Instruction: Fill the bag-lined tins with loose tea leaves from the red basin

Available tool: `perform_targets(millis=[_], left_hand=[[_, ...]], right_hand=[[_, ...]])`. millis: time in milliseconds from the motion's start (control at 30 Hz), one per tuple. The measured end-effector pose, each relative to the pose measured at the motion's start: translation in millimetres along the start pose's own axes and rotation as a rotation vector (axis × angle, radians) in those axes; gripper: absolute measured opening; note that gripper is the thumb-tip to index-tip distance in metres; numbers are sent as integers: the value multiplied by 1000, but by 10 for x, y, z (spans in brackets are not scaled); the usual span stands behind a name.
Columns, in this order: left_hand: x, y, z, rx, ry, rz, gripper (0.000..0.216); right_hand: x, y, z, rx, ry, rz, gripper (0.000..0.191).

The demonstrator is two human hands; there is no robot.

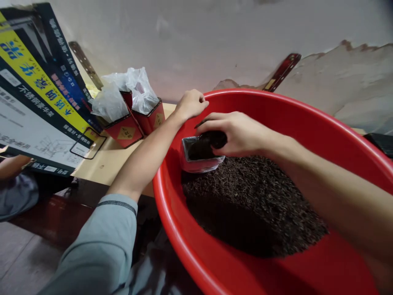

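A large red plastic basin holds a heap of dark, loose dried tea leaves. Inside it, by the left wall, stands a small red tin lined with a clear plastic bag. My right hand is over the tin's mouth, fingers curled round a dark handful that looks like the tea leaves; blur hides its detail. Dark matter also shows within the tin's opening. At the basin's far left rim, my left hand is closed on the edge, its fingertips partly hidden.
Left of the basin, two red tins with plastic bags sticking out stand on a light wooden board. A big printed carton leans beside them. Another person's arm shows at far left. Behind is a peeling wall.
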State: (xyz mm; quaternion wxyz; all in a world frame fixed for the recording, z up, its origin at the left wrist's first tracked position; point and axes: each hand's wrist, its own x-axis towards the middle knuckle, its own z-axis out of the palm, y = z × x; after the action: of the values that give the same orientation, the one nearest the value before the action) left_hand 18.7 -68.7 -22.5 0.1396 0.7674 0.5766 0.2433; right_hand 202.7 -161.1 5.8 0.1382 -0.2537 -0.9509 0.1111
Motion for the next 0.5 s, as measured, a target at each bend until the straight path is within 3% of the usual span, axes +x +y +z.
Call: perform_targets(millis=[133, 500], left_hand=[[-19, -15, 8, -1, -31, -11, 24], [-38, 21, 9, 2, -85, 75, 28]], right_hand=[[207, 134, 163, -18, -151, -123, 50], [263, 241, 264, 42, -137, -177, 37]])
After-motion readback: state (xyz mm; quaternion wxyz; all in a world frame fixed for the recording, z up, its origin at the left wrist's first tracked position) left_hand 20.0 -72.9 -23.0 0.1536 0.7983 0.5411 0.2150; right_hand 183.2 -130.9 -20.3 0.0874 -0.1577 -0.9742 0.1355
